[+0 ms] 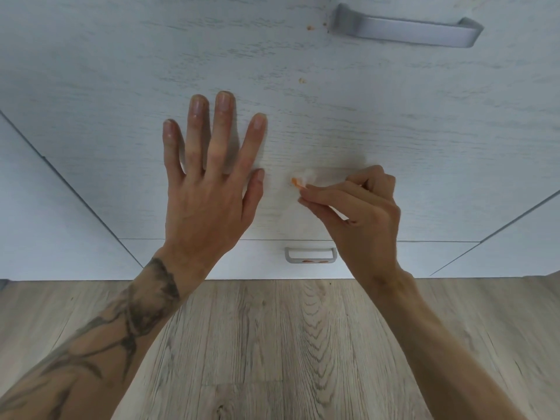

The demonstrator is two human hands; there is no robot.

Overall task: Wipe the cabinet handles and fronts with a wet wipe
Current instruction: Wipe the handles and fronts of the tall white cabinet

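Head view shows the left hand (pixel 209 183) spread flat, holding nothing, against the pale cabinet front (pixel 333 122) at frame centre. Right hand (pixel 357 207) is pinched closed on a bunched wet wipe (pixel 304 179), white with an orange smear, pressed to the panel just right of it. Judged soft, light, limp and damp; best gripped bunched at fingertips. Crumbs (pixel 302 81) remain near the upper handle (pixel 406 27); lower handle (pixel 309 255) carries orange residue.
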